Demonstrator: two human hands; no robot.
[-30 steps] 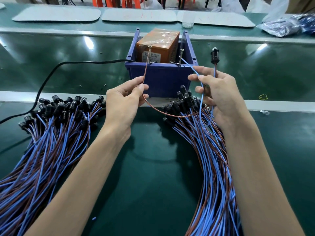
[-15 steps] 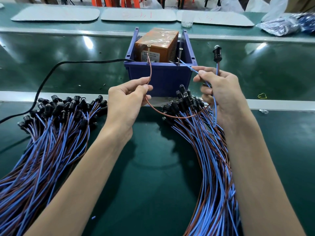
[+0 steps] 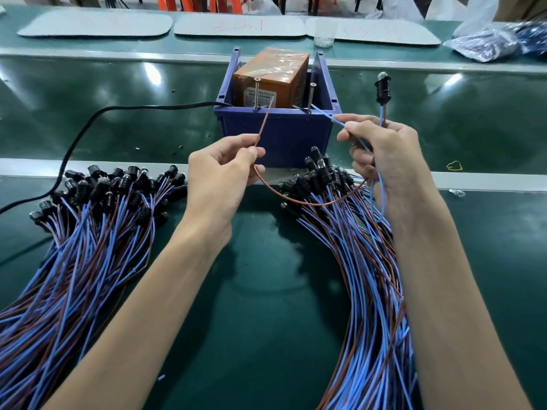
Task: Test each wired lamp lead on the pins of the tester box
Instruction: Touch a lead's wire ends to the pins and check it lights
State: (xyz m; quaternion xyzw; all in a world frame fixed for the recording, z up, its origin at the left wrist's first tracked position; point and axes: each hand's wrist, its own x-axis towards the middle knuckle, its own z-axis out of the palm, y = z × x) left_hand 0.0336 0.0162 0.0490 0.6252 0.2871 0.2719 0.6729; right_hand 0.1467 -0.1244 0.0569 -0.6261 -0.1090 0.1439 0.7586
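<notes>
The person is working on one lead at the tester, an orange box wrapped in clear tape (image 3: 270, 75) sitting inside a blue plastic bin (image 3: 275, 131) on the green bench. The left hand (image 3: 220, 176) is pinching the thin brown wire (image 3: 263, 125) between thumb and forefinger and aiming its bare tip up beside the left upright metal pin (image 3: 256, 93); whether it is touching, I cannot tell. The right hand (image 3: 381, 161) is gripping the thin blue wire (image 3: 325, 113), its tip lying at the foot of the right upright metal pin (image 3: 310, 94), and is holding the lead's black lamp socket with its small clear bulb (image 3: 383, 90) upright above its knuckles. I am judging the contact step to be in progress. The next move is calling for both tips pressed firmly on the pins while watching the bulb, then laying the lead among one of the heaps of blue-and-brown leads (image 3: 88, 226) at either side.
</notes>
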